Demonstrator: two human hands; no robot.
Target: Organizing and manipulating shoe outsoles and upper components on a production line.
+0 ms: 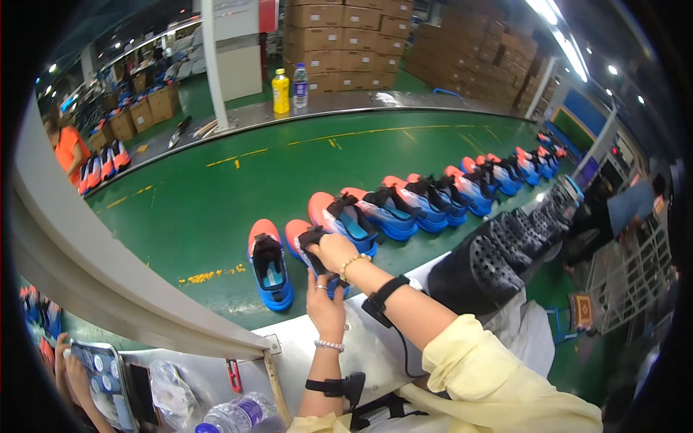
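My left hand (325,303) reaches up from the lower edge, its fingers closed at the heel side of a sneaker (295,229) with a coral toe and blue sole. My right hand (336,253) comes in from the right and grips the black collar and tongue area of the same shoe; the fingertips are partly hidden. The sneaker rests on a green belt (216,187). Just left of it stands a matching sneaker (268,263), untouched, with a light blue insole showing. To the right, a long row of matching sneakers (393,209) stretches away along the belt.
Black perforated clog-like pieces (487,267) line the belt's near edge at right. A white post (130,281) curves past on the left. Yellow (281,92) and clear (300,85) bottles stand on the far ledge. Another person's hands (72,368) show at lower left; a person (632,209) is at right.
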